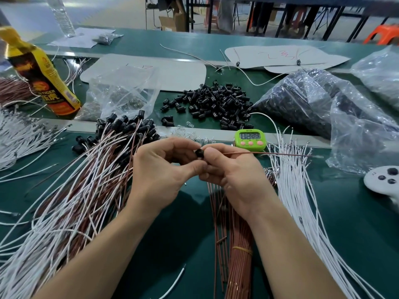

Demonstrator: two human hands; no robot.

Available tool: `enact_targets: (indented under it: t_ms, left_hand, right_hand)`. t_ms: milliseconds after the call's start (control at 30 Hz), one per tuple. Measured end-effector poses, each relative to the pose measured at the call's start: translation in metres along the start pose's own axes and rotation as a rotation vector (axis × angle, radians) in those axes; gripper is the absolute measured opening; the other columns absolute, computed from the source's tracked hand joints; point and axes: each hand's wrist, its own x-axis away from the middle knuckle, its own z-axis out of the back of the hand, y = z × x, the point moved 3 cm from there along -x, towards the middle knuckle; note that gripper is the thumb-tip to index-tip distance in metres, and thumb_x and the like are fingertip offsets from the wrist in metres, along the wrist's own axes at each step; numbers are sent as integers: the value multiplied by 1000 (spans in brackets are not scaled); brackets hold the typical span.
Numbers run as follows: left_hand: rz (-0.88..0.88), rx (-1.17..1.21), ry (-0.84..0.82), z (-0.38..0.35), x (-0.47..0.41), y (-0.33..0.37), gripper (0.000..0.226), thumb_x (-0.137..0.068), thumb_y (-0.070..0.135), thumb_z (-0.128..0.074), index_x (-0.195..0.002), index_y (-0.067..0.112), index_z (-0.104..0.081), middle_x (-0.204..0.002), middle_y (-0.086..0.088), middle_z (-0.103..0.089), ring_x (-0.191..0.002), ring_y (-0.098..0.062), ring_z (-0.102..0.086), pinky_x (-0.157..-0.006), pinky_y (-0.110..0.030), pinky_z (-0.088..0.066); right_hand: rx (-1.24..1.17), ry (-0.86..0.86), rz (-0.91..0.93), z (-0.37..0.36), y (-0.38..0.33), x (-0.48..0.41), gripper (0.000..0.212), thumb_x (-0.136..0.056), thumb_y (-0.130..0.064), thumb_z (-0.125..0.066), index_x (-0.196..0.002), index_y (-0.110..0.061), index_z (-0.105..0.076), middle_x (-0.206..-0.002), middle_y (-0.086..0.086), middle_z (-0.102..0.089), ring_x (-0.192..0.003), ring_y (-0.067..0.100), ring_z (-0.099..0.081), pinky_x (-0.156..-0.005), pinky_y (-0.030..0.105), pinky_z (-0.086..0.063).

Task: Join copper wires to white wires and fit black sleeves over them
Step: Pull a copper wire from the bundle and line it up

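Two hands meet on one black sleeve (199,153), below-left of the green timer (250,139).
Left hand (164,169): thumb and forefinger curled tight on the sleeve. Right hand (233,171): pinches the copper wire (280,153) at the sleeve; the wire runs rightward beneath the timer, across white wires (291,180).

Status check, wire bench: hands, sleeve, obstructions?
Left hand pinches black sleeve. Right hand pinches copper wire at the sleeve. Wire's free end reaches over loose white wires; nothing else between hands.
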Motion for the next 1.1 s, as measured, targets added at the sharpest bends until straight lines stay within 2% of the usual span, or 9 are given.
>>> enact_targets:
  t_ms: [167,400,533,600,667,733,867,933,1100]
  left_hand:
    - [28,66,30,-3,3,2,27,-73,2,-86,-89,24,-82,-82,3,-80,-74,-14,-77,-71,-18,-59]
    - [-177,-383,102,4,7,8,10,-80,21,-81,-85,30,-81,-81,22,-75,-70,-4,-73,-64,-21,-55]
    - [-179,-522,98,5,8,9,4,-73,30,-73,-75,30,-75,-72,18,-71,-62,-2,-67,-58,-18,-50]
    - [-69,-433,89,5,6,7,4,-67,26,-71,-68,29,-73,-59,13,-66,-50,-1,-58,-50,-15,-43]
    - [120,-205,93,1,3,3,7,-62,17,-70,-61,23,-72,-51,8,-61,-46,-3,-50,-46,-16,-39]
    - [303,47,101,-5,2,-1,12,-59,8,-65,-52,17,-66,-50,4,-57,-47,-9,-50,-48,-18,-39]
    - [535,442,116,-1,0,-6,13,-58,13,-60,-47,21,-59,-54,1,-55,-50,-10,-47,-47,-15,-38]
    - [541,403,120,7,-5,-8,17,-65,13,-59,-50,21,-61,-56,1,-58,-49,-9,-49,-44,-14,-37]
    - [345,84,50,1,-2,-4,9,-76,15,-86,-71,21,-81,-62,-5,-72,-45,-9,-54,-45,-14,-40]
  right_hand:
    - [-34,-2,-6,7,-2,0,25,-92,-9,-68,-74,-21,-79,-74,4,-75,-65,13,-73,-59,22,-57]
    - [112,70,88,8,-4,2,28,-90,0,-73,-71,-19,-79,-70,10,-73,-59,18,-70,-56,23,-56]
    - [209,53,133,6,-3,2,28,-88,5,-74,-70,-17,-78,-67,11,-71,-56,18,-68,-53,24,-54]
    - [200,28,124,4,-4,2,29,-87,6,-74,-70,-17,-78,-67,10,-71,-55,17,-68,-52,23,-53]
    - [138,10,93,3,-4,2,30,-88,5,-74,-71,-19,-80,-68,9,-72,-55,16,-69,-52,21,-54]
    - [62,-6,52,-1,-2,2,28,-88,2,-73,-71,-19,-81,-68,9,-73,-55,14,-68,-52,19,-53]
    - [-85,39,-11,-1,0,1,19,-82,-6,-74,-67,-16,-80,-66,9,-71,-53,12,-67,-51,18,-53]
    - [-167,47,-43,5,-4,0,8,-73,-13,-74,-67,-13,-79,-66,10,-71,-53,12,-66,-50,17,-53]
    - [-249,-8,-106,11,-7,1,15,-76,-17,-70,-68,-12,-80,-67,9,-70,-54,9,-64,-50,16,-53]
